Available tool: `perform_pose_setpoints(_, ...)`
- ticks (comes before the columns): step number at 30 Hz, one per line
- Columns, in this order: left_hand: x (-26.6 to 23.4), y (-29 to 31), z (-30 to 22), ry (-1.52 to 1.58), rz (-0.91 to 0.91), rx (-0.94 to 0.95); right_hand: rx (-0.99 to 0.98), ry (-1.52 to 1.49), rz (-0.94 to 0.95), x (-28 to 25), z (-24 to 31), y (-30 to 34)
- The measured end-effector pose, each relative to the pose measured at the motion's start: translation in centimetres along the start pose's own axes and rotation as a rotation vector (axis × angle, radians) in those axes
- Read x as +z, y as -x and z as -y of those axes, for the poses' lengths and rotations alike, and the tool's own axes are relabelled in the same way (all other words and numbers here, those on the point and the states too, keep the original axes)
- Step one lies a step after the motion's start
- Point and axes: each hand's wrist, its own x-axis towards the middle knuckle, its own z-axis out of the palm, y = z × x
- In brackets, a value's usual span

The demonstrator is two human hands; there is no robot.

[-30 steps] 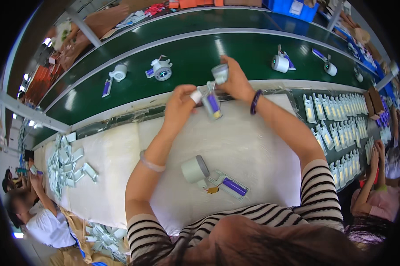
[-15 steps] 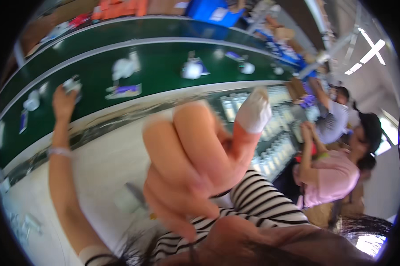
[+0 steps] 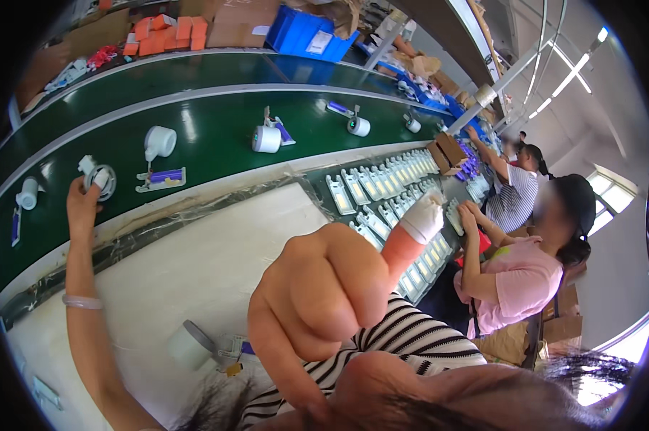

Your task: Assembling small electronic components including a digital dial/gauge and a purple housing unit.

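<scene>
Over the near side of the green conveyor belt (image 3: 217,129), my left hand (image 3: 86,205) is closed on a white round housing (image 3: 107,184) with a ring-shaped face. A fingertip with a white covering lies against that ring. My right hand (image 3: 324,287) is raised close to the view in a fist, and one digit with a white-wrapped tip sticks out to the right. Nothing shows in the fist, though its inner side is hidden. On the white tabletop (image 3: 217,251), to the left of the right hand, lies a white cylindrical part (image 3: 193,345) beside a small piece with purple on it.
Several white cylinders, such as this one (image 3: 160,141), ride the belt with purple-and-white pieces (image 3: 162,178). Rows of pale flat units (image 3: 353,190) cover the bench at right, near a cardboard box (image 3: 447,154). Co-workers (image 3: 522,280) sit beyond. A blue bin (image 3: 303,34) stands behind the belt.
The whole view has shifted and sharpened. My right hand has come lower, its fingers more tightly curled. My left hand stays at the belt with the housing.
</scene>
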Motion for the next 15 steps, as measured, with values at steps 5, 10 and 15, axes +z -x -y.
perform_pose_setpoints(5,1.7,7.6,-6.3,0.665,0.215,-0.154,0.531,0.623,-0.073,-3.4,1.4,0.4)
perform_pose_setpoints(10,4.1,13.7,-11.8,0.447,0.363,-0.096,0.792,1.465,-0.367,-12.6,2.6,5.2)
perform_pose_setpoints(15,5.9,18.3,-12.8,0.106,0.575,0.183,1.055,0.979,-0.73,-13.0,2.8,7.6)
